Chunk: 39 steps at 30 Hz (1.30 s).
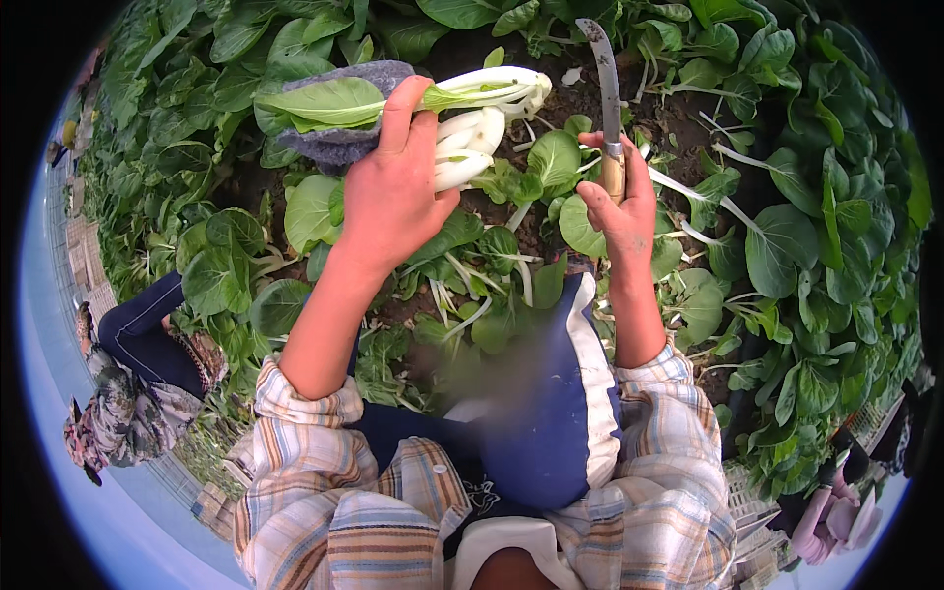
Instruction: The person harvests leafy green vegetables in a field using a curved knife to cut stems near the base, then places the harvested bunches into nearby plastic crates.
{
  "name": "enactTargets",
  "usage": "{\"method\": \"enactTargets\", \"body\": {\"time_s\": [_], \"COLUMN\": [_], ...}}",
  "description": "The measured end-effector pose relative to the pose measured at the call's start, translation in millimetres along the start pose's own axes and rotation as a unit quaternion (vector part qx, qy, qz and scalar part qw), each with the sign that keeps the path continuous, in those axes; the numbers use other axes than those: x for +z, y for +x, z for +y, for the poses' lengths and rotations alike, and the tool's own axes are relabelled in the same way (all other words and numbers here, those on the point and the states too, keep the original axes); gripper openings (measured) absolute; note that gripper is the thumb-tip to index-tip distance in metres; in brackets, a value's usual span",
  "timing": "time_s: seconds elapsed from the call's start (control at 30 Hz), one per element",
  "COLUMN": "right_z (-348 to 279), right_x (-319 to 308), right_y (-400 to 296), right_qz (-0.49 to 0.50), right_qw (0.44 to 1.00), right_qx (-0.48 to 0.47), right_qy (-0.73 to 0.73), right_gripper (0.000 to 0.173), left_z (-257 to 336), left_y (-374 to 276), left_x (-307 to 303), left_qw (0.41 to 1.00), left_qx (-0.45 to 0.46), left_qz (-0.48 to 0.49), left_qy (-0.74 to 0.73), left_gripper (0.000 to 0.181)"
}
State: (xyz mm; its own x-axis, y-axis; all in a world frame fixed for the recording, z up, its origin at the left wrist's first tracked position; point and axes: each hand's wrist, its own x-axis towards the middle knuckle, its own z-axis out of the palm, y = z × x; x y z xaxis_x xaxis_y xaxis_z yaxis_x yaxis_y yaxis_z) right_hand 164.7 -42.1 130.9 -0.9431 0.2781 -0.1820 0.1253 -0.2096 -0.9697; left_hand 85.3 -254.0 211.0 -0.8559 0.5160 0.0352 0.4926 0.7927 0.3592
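My left hand grips a bunch of green leafy vegetables that look like bok choy, their white trimmed stem ends pointing right. A grey fuzzy cloth lies around the leaves on the far side of that hand. In my right hand is a curved knife with a wooden handle, its blade pointing up and away from me. Dark soil marks the blade's tip. The knife is apart from the stems. Between my forearms, loose leaves and cut stalks lie on dark soil.
Rows of growing leafy greens fill the right side and the far ground. My knees, in blue trousers, are close below my hands. One person crouches at left, another at lower right. Plastic crates stand behind.
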Motion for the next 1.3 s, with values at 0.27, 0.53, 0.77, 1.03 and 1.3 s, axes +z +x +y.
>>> {"method": "enactTargets", "body": {"time_s": [0.27, 0.53, 0.77, 1.03, 1.3], "right_z": [-155.3, -197.6, -211.6, -185.1, -161.0], "right_x": [53.4, 39.4, 27.8, 98.3, 89.8], "right_y": [-84.3, -135.6, -162.0, -208.8, -174.7], "right_qz": [-0.152, -0.172, -0.179, -0.329, -0.109], "right_qw": [0.972, 0.748, 0.944, 0.943, 0.846], "right_qx": [-0.173, -0.392, -0.129, -0.040, -0.405], "right_qy": [-0.049, -0.507, -0.244, -0.017, -0.328], "right_gripper": [0.050, 0.037, 0.036, 0.035, 0.044], "left_z": [78.6, 98.1, 67.0, 94.1, 107.2], "left_y": [-127.8, -212.5, -272.0, -268.4, -278.6], "left_x": [-93.3, -111.2, -103.5, -90.0, -110.0], "left_qw": [0.987, 0.985, 0.710, 0.602, 0.713], "left_qx": [0.030, 0.005, -0.050, 0.015, -0.039], "left_qz": [0.139, 0.163, -0.033, -0.111, 0.210], "left_qy": [-0.071, -0.051, -0.702, -0.791, -0.668], "left_gripper": [0.065, 0.061, 0.081, 0.091, 0.058]}}
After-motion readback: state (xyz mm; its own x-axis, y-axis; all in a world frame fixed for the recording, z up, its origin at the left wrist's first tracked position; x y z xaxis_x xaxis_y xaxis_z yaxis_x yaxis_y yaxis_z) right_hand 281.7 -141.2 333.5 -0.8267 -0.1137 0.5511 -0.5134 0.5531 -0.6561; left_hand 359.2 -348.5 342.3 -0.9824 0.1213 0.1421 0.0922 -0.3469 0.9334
